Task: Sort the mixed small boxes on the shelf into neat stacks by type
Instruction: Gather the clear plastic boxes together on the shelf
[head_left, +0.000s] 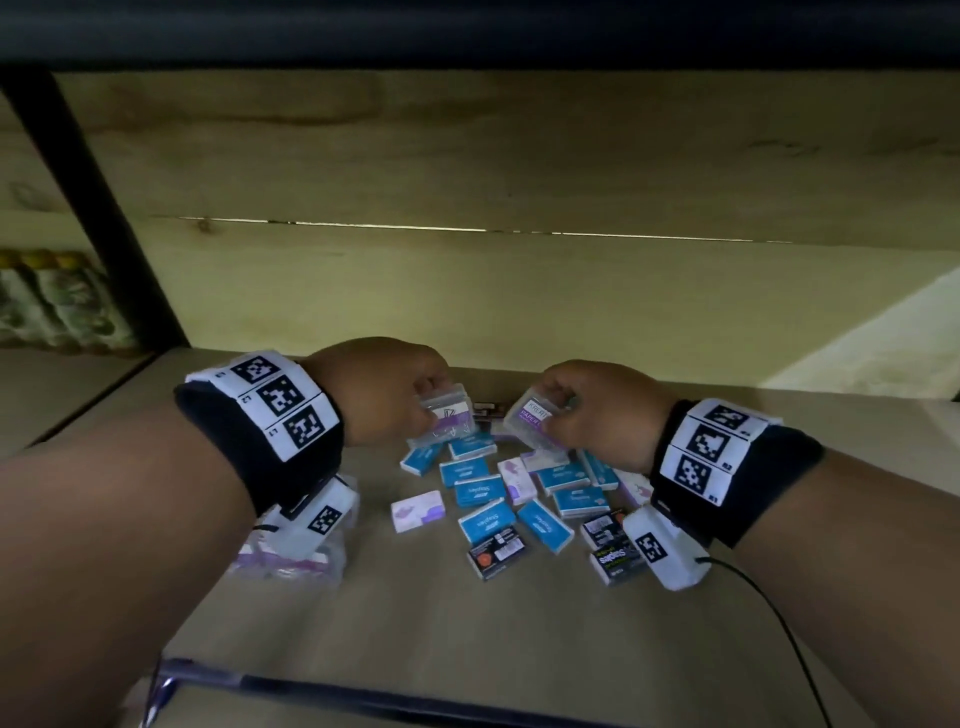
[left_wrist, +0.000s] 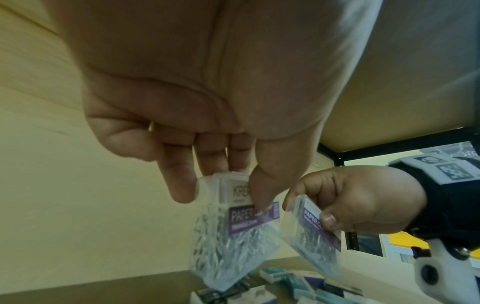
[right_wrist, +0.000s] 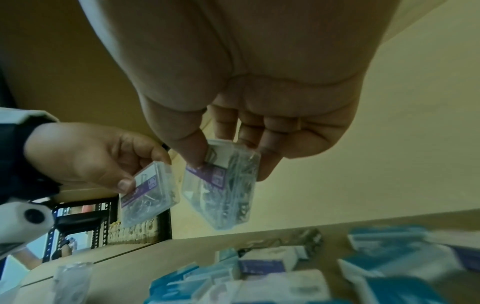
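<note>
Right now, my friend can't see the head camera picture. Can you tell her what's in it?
Two hands each hold up a clear box of paper clips: left hand, right hand. Below them, blue, white-and-purple and black boxes lie jumbled on a wooden shelf.

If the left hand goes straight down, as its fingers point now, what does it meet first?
Probably the blue boxes under the left hand; its clear box would touch them first. Depth is unclear.

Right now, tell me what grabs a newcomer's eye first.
Each hand holds a clear plastic paper-clip box with a purple label above the shelf: the left hand grips one, the right hand the other. Beneath them lies a jumble of small blue staple boxes on the tan shelf board.
</note>
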